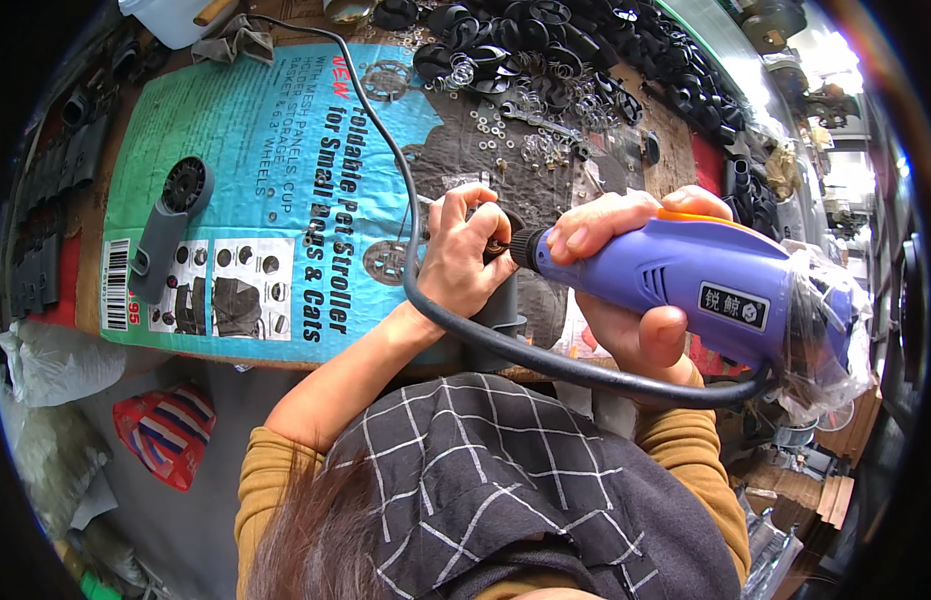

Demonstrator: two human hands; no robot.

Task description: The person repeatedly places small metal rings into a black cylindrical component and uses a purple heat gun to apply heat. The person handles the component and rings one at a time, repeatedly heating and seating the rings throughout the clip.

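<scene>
My right hand (625, 300) is wrapped round a purple-blue electric screwdriver (675, 275) with a black collar and an orange strip. The driver lies nearly level, its nose pointing left. Just beyond that nose my left hand (465, 245) is closed, fingertips pinched at the top of a dark grey plastic part (500, 310). The fingers hide the driver's tip and most of the spot it meets. A similar-looking dark grey plastic arm with a round ribbed head (170, 225) lies to the left on a flattened printed carton (255, 130).
A thick black cable (465, 335) loops from the driver across my left forearm to the back. Springs (460, 70), white washers (490, 130) and black plastic parts (545, 40) are heaped at the back. Grey parts (70, 160) line the left edge. A red striped bag (167, 435) lies below left.
</scene>
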